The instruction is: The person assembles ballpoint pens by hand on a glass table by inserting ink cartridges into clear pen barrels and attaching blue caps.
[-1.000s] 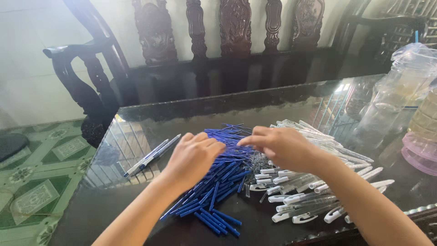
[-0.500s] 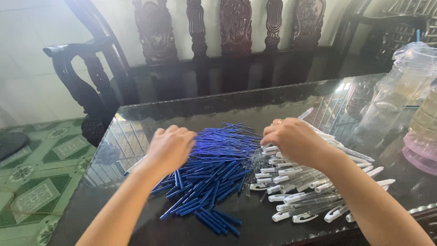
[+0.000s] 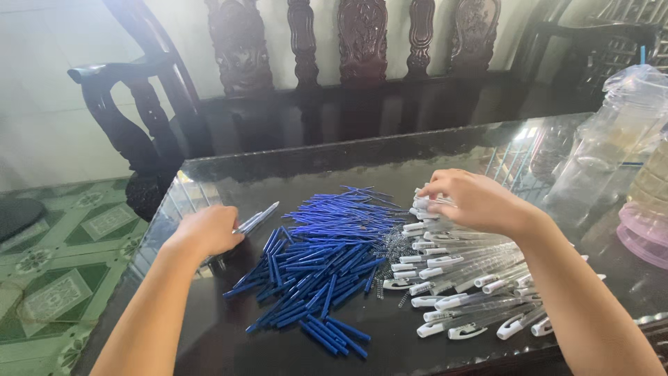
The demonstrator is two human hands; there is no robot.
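Left hand (image 3: 209, 231) was seen resting, fingers curled, on a small bundle of assembled pens (image 3: 256, 218) near the left edge of the glass-topped table (image 3: 348, 163); whether they were clasped could not be told. A heap of blue refills (image 3: 327, 264) lay mid-table, small springs (image 3: 392, 256) just beside it. Right hand (image 3: 476, 202) was closed over the far end of the clear pen barrels (image 3: 466, 278). A clear plastic bag (image 3: 619, 139) stood at far right.

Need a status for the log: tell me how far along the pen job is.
Done: a few finished pens lie at the left hand. In hand: the right hand is on the clear barrels. Left: the big pile of blue refills, some springs and most barrels.
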